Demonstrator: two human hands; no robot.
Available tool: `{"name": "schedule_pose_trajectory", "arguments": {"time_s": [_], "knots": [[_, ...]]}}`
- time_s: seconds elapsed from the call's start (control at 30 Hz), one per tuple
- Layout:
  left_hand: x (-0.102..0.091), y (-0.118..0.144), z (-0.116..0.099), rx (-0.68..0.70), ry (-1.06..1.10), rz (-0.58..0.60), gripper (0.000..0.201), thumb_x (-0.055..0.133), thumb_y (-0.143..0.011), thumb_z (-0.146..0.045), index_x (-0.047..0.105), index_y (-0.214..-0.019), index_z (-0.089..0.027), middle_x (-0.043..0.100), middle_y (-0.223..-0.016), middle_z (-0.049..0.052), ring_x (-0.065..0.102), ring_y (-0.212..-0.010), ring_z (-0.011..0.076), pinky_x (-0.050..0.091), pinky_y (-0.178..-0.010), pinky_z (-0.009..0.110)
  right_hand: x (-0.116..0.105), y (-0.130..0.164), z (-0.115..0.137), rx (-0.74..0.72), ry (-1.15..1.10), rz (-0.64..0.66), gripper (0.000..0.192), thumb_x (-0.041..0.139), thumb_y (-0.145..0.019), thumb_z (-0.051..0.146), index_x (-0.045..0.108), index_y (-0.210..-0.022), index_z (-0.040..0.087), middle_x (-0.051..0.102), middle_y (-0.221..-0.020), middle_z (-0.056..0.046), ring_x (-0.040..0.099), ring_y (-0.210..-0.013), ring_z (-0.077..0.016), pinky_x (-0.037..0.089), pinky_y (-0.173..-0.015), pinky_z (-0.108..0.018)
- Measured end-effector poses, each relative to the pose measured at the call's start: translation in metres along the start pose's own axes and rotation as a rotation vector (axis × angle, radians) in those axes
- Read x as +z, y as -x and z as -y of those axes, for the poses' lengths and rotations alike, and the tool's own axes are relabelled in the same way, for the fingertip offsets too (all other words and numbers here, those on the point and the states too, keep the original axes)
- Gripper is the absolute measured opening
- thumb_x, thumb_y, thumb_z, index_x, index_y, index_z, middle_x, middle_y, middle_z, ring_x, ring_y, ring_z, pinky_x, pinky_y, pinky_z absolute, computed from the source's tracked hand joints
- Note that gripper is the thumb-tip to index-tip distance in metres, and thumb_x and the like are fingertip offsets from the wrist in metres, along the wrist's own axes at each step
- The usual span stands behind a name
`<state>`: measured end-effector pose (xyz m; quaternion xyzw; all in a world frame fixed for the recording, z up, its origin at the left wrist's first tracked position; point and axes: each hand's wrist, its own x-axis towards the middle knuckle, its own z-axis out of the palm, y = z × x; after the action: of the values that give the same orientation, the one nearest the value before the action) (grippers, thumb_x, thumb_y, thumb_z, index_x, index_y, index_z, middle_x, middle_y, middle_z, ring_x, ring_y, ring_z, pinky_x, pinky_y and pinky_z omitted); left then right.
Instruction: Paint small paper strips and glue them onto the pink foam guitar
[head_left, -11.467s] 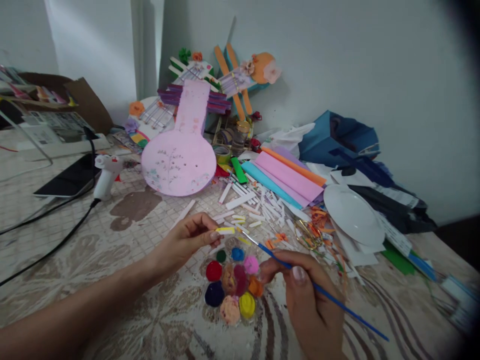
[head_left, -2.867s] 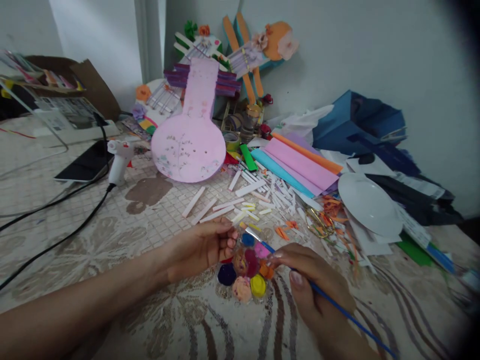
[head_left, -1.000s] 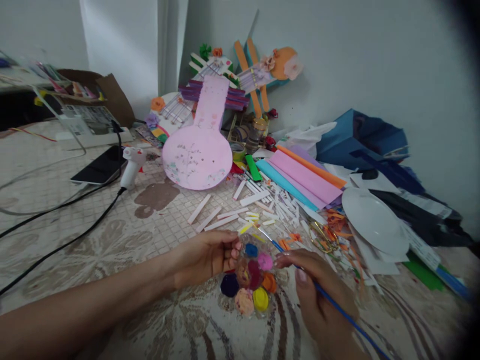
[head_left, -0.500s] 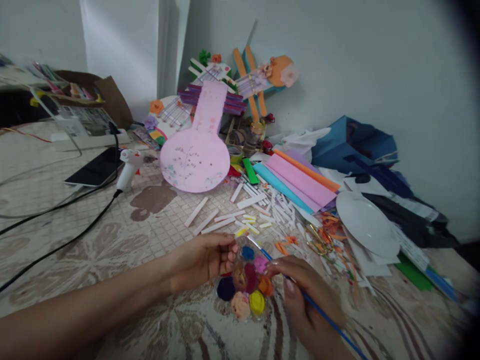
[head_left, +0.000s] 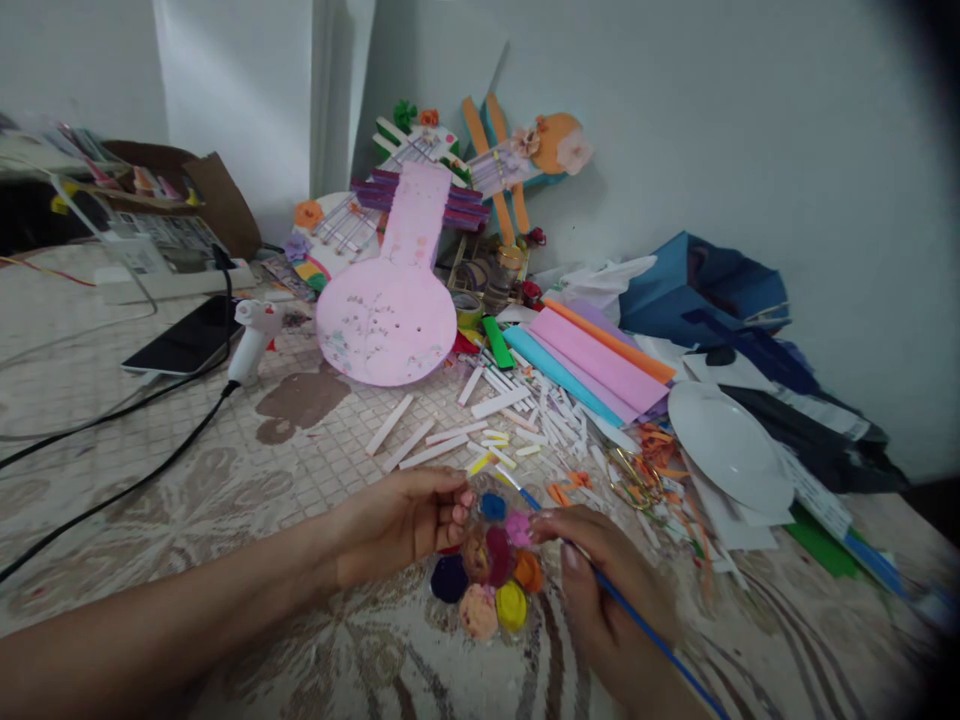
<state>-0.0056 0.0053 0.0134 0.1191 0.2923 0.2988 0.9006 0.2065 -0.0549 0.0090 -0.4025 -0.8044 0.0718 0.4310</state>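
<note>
My left hand (head_left: 412, 520) is closed, fingers curled against the upper left edge of a clear round paint palette (head_left: 501, 557). The palette's wells hold blue, pink, orange, yellow, peach and dark paint. My right hand (head_left: 611, 580) grips a slim blue paintbrush (head_left: 634, 608) over the palette's right side. The pale bristles of the brush point up and left, just past the palette's far edge. Close to them lie a few yellow-marked strips (head_left: 498, 440) among white paper strips (head_left: 411, 443). My left fingertips are partly hidden.
A pink guitar-shaped craft (head_left: 386, 322) leans on more decorated crafts by the wall. On the left are a white glue gun (head_left: 255, 340), a phone (head_left: 184, 335) and cables. Rolled coloured sheets (head_left: 592, 355), gold-handled scissors (head_left: 634, 478), a white plate (head_left: 724, 445) and a blue bag (head_left: 701, 285) crowd the right.
The whole view has shifted slightly, so things sit a little further left. The brush tip has moved very little, and both hands keep nearly the same pose.
</note>
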Motion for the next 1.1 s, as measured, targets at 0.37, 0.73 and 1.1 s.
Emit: {"name": "schedule_pose_trajectory", "arguments": {"time_s": [0.37,0.73,1.1], "knots": [[0.0001,0.0001,0.0009,0.002,0.009,-0.015,0.017,0.051,-0.083,-0.007,0.059,-0.068,-0.006,0.055,-0.069,0.003,0.053,-0.057,0.0066,0.048,-0.057,0.015,-0.0008,0.0021,-0.0009,0.037,-0.017,-0.04,0.031,0.048,-0.083,0.006,0.057,-0.11,0.018,0.065,-0.095,-0.004,0.06,-0.096,-0.0138,0.049,-0.087,-0.026],[0.0009,0.001,-0.0002,-0.007,-0.007,-0.01,0.013,0.056,-0.081,-0.008,0.059,-0.068,-0.007,0.055,-0.069,0.003,0.053,-0.057,0.0066,0.047,-0.057,0.015,-0.0014,0.0027,-0.0024,0.018,-0.016,-0.017,0.029,0.048,-0.083,0.008,0.058,-0.108,0.018,0.066,-0.095,-0.005,0.062,-0.094,-0.0146,0.051,-0.086,-0.027],[-0.0007,-0.0001,0.0008,0.011,-0.015,-0.001,0.011,0.057,-0.08,-0.009,0.059,-0.069,-0.007,0.055,-0.069,0.003,0.052,-0.058,0.0061,0.047,-0.058,0.015,-0.0017,-0.0003,0.0012,-0.056,0.028,0.025,0.03,0.049,-0.083,0.008,0.057,-0.11,0.017,0.067,-0.095,-0.005,0.063,-0.095,-0.0153,0.052,-0.085,-0.027]]}}
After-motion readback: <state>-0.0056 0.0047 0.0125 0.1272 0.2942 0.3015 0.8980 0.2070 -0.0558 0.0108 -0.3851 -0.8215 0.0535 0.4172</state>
